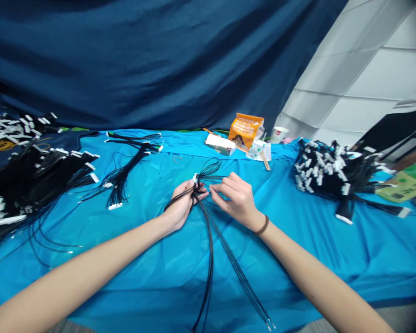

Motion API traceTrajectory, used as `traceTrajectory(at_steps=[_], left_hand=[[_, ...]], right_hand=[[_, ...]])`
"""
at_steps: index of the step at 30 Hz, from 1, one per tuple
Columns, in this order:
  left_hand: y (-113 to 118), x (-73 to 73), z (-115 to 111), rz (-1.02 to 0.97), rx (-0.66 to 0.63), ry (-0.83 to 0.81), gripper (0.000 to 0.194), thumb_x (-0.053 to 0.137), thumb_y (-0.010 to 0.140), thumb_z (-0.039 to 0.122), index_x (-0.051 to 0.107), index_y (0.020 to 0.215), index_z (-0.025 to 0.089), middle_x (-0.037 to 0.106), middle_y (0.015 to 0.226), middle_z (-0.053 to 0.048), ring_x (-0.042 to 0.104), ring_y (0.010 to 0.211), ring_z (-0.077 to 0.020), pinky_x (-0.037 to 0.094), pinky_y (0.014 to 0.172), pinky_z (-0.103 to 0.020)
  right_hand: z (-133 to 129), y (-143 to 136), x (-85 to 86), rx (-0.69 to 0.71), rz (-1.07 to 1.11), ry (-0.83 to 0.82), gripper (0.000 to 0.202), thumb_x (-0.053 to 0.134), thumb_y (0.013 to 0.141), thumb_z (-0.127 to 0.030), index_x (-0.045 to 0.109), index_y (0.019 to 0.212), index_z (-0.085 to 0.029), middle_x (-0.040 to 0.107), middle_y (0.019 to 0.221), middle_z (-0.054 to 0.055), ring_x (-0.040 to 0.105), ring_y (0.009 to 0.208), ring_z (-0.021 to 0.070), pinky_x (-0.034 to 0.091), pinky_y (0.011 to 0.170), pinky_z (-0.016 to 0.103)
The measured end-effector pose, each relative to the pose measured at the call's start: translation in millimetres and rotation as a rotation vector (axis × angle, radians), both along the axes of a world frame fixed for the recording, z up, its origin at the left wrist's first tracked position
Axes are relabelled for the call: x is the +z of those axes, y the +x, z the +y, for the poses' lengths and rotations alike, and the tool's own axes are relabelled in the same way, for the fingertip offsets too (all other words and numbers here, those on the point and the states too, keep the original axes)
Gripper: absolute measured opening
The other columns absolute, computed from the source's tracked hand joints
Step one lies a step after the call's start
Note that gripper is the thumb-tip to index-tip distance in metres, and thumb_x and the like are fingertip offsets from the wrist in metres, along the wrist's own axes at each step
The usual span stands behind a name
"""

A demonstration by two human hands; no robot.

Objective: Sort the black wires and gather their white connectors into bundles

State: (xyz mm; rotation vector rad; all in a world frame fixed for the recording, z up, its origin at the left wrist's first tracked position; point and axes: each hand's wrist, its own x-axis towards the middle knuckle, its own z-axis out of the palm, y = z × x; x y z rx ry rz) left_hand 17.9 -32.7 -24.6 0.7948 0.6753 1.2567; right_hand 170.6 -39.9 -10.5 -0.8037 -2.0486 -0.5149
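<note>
My left hand [180,203] is closed around a bundle of thin black wires [211,245], near a small white connector [195,177] at its upper end. Loose wire ends with bare metal tips hang down toward the table's front edge. Some wires loop up above the connector. At the right of the bundle, my right hand [234,194] pinches with thumb and forefinger at one of the thin black wires. The exact contact at its fingertips is too small to make out fully. A brown band circles the right wrist.
Piles of black wire harnesses with white connectors lie at left [48,171] and right [319,171]. A smaller harness bunch [119,182] rests left of centre. An orange bag [246,132], a white box [220,142] and a paper cup [279,134] stand behind. A person's hand shows at far right.
</note>
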Motion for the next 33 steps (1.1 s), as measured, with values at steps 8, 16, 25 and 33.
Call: traceTrajectory(at_steps=[8, 16, 25, 33], left_hand=[[-0.7, -0.4, -0.2, 0.043, 0.03, 0.008, 0.012, 0.053, 0.079, 0.022, 0.057, 0.077, 0.011, 0.06, 0.08, -0.006, 0.059, 0.077, -0.0137, 0.048, 0.08, -0.034], [0.5, 0.0, -0.8, 0.084, 0.05, 0.035, 0.017, 0.056, 0.077, 0.029, 0.056, 0.076, 0.012, 0.059, 0.077, -0.004, 0.058, 0.075, -0.0128, 0.049, 0.08, -0.034], [-0.1, -3.5, -0.4, 0.164, 0.089, 0.092, 0.027, 0.057, 0.075, 0.038, 0.057, 0.08, 0.012, 0.059, 0.083, -0.006, 0.058, 0.079, -0.0142, 0.048, 0.081, -0.034], [1.6, -4.1, -1.5, 0.263, 0.035, 0.155, 0.027, 0.053, 0.077, 0.039, 0.058, 0.079, 0.013, 0.06, 0.081, -0.005, 0.058, 0.077, -0.0148, 0.048, 0.077, -0.03]], right_hand=[[-0.2, -2.2, -3.0, 0.02, -0.01, -0.017, 0.015, 0.051, 0.083, -0.02, 0.06, 0.072, -0.016, 0.051, 0.058, 0.001, 0.04, 0.059, 0.0131, 0.034, 0.057, 0.026], [-1.9, -3.8, -2.9, 0.025, 0.104, -0.092, 0.016, 0.051, 0.083, -0.021, 0.06, 0.07, -0.016, 0.047, 0.055, -0.001, 0.038, 0.057, 0.0123, 0.032, 0.056, 0.026], [-7.2, -13.0, 1.1, 0.036, 0.319, -0.288, 0.019, 0.052, 0.082, -0.019, 0.056, 0.064, -0.015, 0.043, 0.053, -0.002, 0.039, 0.055, 0.0114, 0.031, 0.054, 0.026], [-7.0, -11.1, -3.3, -0.056, 0.238, -0.191, 0.013, 0.052, 0.083, -0.023, 0.057, 0.073, -0.018, 0.054, 0.068, 0.003, 0.044, 0.069, 0.0157, 0.037, 0.063, 0.029]])
